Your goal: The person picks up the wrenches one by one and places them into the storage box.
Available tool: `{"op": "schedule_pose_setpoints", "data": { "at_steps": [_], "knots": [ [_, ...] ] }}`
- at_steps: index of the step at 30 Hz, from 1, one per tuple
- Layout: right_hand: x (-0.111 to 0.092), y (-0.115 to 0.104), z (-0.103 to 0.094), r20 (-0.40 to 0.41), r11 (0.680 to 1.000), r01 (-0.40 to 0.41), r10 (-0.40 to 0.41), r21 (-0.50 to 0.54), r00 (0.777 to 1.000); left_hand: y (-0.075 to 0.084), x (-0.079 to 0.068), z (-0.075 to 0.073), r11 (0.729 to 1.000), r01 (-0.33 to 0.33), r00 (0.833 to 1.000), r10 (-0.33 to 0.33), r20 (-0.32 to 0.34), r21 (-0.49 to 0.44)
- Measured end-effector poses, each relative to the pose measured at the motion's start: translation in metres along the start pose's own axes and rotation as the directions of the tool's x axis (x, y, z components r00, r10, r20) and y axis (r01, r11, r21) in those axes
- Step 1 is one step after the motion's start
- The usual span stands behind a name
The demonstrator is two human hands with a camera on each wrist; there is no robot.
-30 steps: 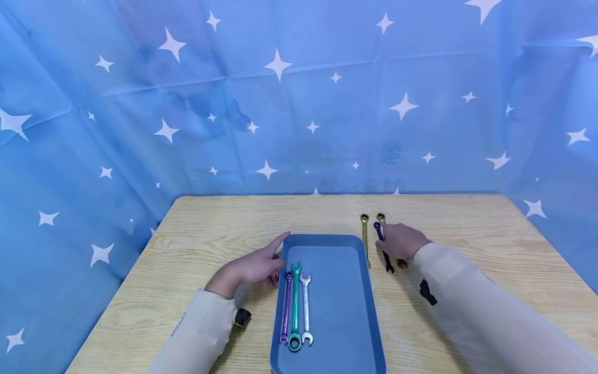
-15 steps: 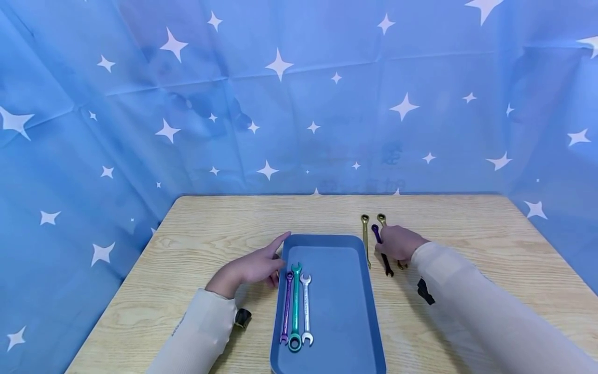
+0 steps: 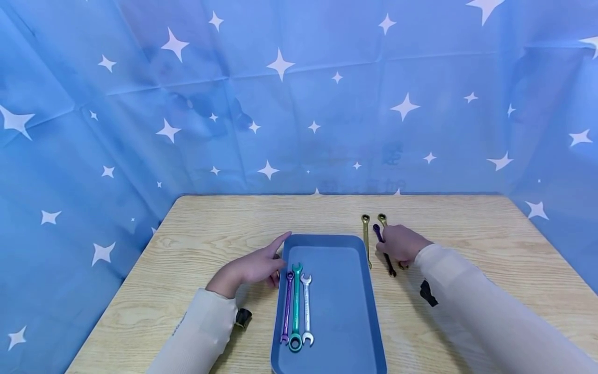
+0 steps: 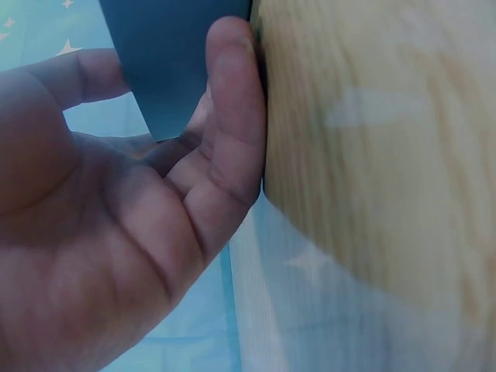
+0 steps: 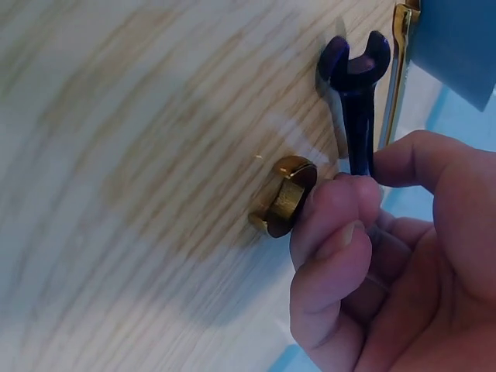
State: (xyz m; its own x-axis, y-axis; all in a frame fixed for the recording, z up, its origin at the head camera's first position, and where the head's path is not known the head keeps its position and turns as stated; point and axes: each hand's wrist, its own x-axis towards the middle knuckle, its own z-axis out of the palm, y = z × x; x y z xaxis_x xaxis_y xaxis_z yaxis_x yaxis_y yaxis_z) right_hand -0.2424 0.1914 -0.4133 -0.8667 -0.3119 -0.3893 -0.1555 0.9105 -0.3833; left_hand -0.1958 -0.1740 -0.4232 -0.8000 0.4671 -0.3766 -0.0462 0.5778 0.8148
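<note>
My left hand [image 3: 254, 267] grips the left rim of a blue tray [image 3: 343, 241]; in the left wrist view, curled fingers [image 4: 236, 116] lie against the tray's outer wall [image 4: 174, 62], right at the table top. Inside the tray, a purple wrench [image 3: 287, 306], a green wrench [image 3: 296, 301] and a silver wrench [image 3: 306, 306] lie side by side. To the tray's right, my right hand [image 3: 401, 243] pinches a dark purple wrench [image 5: 358, 116] between thumb and fingers, its open end showing. Under that hand lies a gold wrench [image 5: 288, 198], its middle hidden by the fingers.
Another gold wrench [image 3: 366, 239] lies along the tray's right side, near its back corner. The wooden table [image 3: 224, 218] ends at a blue curtain [image 3: 299, 104] with white stars, which hangs behind and at both sides.
The dark purple wrench has shifted slightly toward the person in the right hand's fingers, with its open end moving a little right. The left hand and the tray stay put.
</note>
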Motion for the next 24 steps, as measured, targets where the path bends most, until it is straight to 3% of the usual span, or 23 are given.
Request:
{"op": "schedule_pose_setpoints", "data": {
  "at_steps": [24],
  "knots": [
    [-0.0054,0.006,0.0025,-0.086,0.998,-0.017,0.012,-0.053,0.996,-0.0007,0.0001,-0.0004,1.0,0.0,1.0,0.0,-0.001,0.008]
  ]
}}
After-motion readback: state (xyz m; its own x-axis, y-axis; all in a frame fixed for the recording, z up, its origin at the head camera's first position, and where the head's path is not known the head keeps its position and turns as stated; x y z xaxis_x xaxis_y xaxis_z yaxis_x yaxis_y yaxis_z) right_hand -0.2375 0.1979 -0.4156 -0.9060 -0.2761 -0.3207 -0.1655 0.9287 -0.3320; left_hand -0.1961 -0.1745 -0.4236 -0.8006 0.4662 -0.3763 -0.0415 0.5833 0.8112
